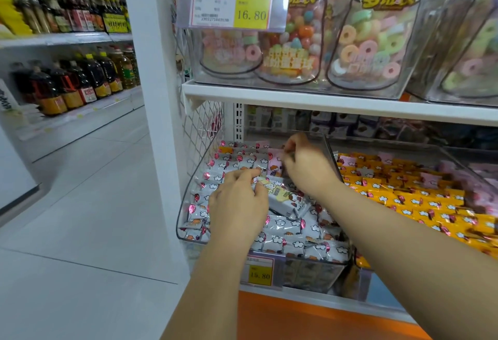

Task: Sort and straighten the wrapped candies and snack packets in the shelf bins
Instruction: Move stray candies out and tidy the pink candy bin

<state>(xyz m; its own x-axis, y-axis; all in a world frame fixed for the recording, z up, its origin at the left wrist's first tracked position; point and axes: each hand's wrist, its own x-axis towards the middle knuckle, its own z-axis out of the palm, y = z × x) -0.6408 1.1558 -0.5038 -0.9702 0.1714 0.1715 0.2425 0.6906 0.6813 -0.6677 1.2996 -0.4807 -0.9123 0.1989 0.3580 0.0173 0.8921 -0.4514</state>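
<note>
Both hands are in the clear left bin (188, 206) now. The left hand (237, 204) curls round the near end of a yellow-and-white packet (285, 200), which lies skewed on top of the white cloud-print candies (280, 241) at about the bin's centre. The right hand (308, 171) is up at 1 o'clock, fingers bent over a pink packet (275, 164). It's blurred, so I can't tell if it has hold. Progress? Somewhere short of halfway, I'd judge. The rows at 11 o'clock look lined up, but the 6 o'clock end is a jumble. Pink strays (429, 179) dot the orange candies (404, 196) at 3 o'clock.
</note>
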